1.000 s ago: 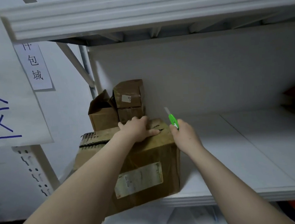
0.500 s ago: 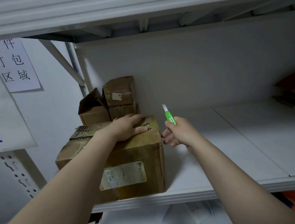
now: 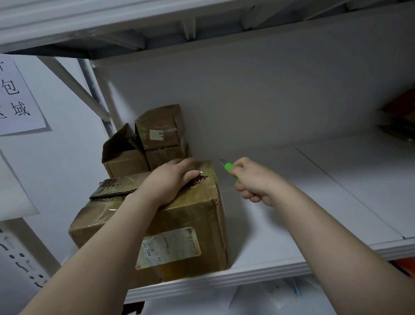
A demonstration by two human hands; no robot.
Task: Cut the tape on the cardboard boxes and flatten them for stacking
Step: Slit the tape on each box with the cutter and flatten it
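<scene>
Big box: we see a brown cardboard box (image 3: 193,215), blocky and creased, at the left front of the white shelf (image 3: 293,225), one corner over the front lip.
Its top: a torn flap shows ribbed corrugation; glossy tape (image 3: 208,169) wrinkles across the far right corner.
Its front: a worn rectangular paper label (image 3: 167,247), the print mostly unreadable.
Left hand: our left hand (image 3: 171,182) lies palm down on the box top, fingers laid out toward the far edge, pressing and not gripping.
Right hand: our right hand (image 3: 253,181) is clenched round a green plastic utility knife (image 3: 230,169).
Blade: a short grey tip points toward the back wall, just beside the box's far right corner, apart from it.
Behind: three smaller cardboard boxes (image 3: 160,128), dented, one with open flaps, two stacked.
Far right: flat cardboard pieces (image 3: 411,116) on the shelf.
Wall: a white paper sign (image 3: 5,93) with black characters.
</scene>
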